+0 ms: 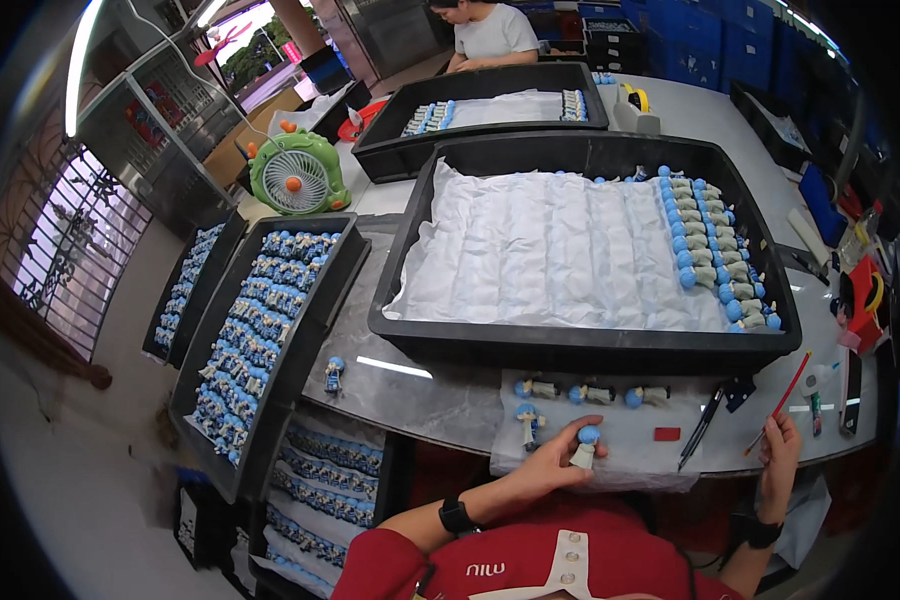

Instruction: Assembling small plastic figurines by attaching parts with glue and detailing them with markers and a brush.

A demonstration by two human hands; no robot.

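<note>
My left hand [551,466] is closed around a small figurine [585,449] with a blue head and a pale body, above the front edge of the table. In my right hand [781,444], a thin red paintbrush [795,382] is gripped near its lower end, tilted up and to the right. Three similar figurines lie in a row on a white sheet, one of them the right-hand figurine [649,397]. Left of my left hand is another figurine [528,427] in darker blue. A red block [667,434] and a black pen-like tool [703,428] lie between my hands.
A large black tray [590,346] lined with white paper has rows of figurines at its right. Another black tray [342,245] at left is full of blue ones. A lone figurine [334,374] and a green fan [297,175] stand nearby. A person [495,38] sits across the table.
</note>
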